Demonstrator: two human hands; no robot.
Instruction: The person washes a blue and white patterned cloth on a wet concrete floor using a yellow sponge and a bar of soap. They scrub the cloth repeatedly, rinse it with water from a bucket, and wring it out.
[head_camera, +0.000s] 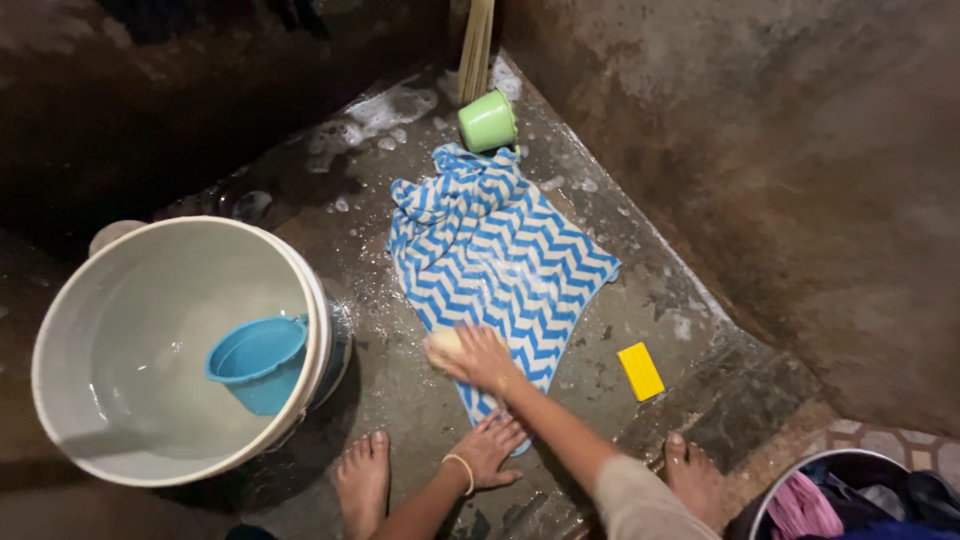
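Note:
A blue and white zigzag cloth (495, 255) lies spread on the wet, sudsy concrete floor (400, 390). My right hand (482, 358) is closed on a pale yellow soap bar (442, 346) and presses it onto the near part of the cloth. My left hand (490, 448), with a thin bangle at the wrist, lies flat with fingers spread on the cloth's near end. My bare feet (362, 480) stand on either side of my arms.
A big white bucket (60, 330) of water at left holds a blue mug (258, 362). A green cup (487, 121) and wooden sticks (476, 45) stand at the far corner. A yellow block (640, 370) lies at right. A basin of clothes (850, 500) sits bottom right. Dark walls close in.

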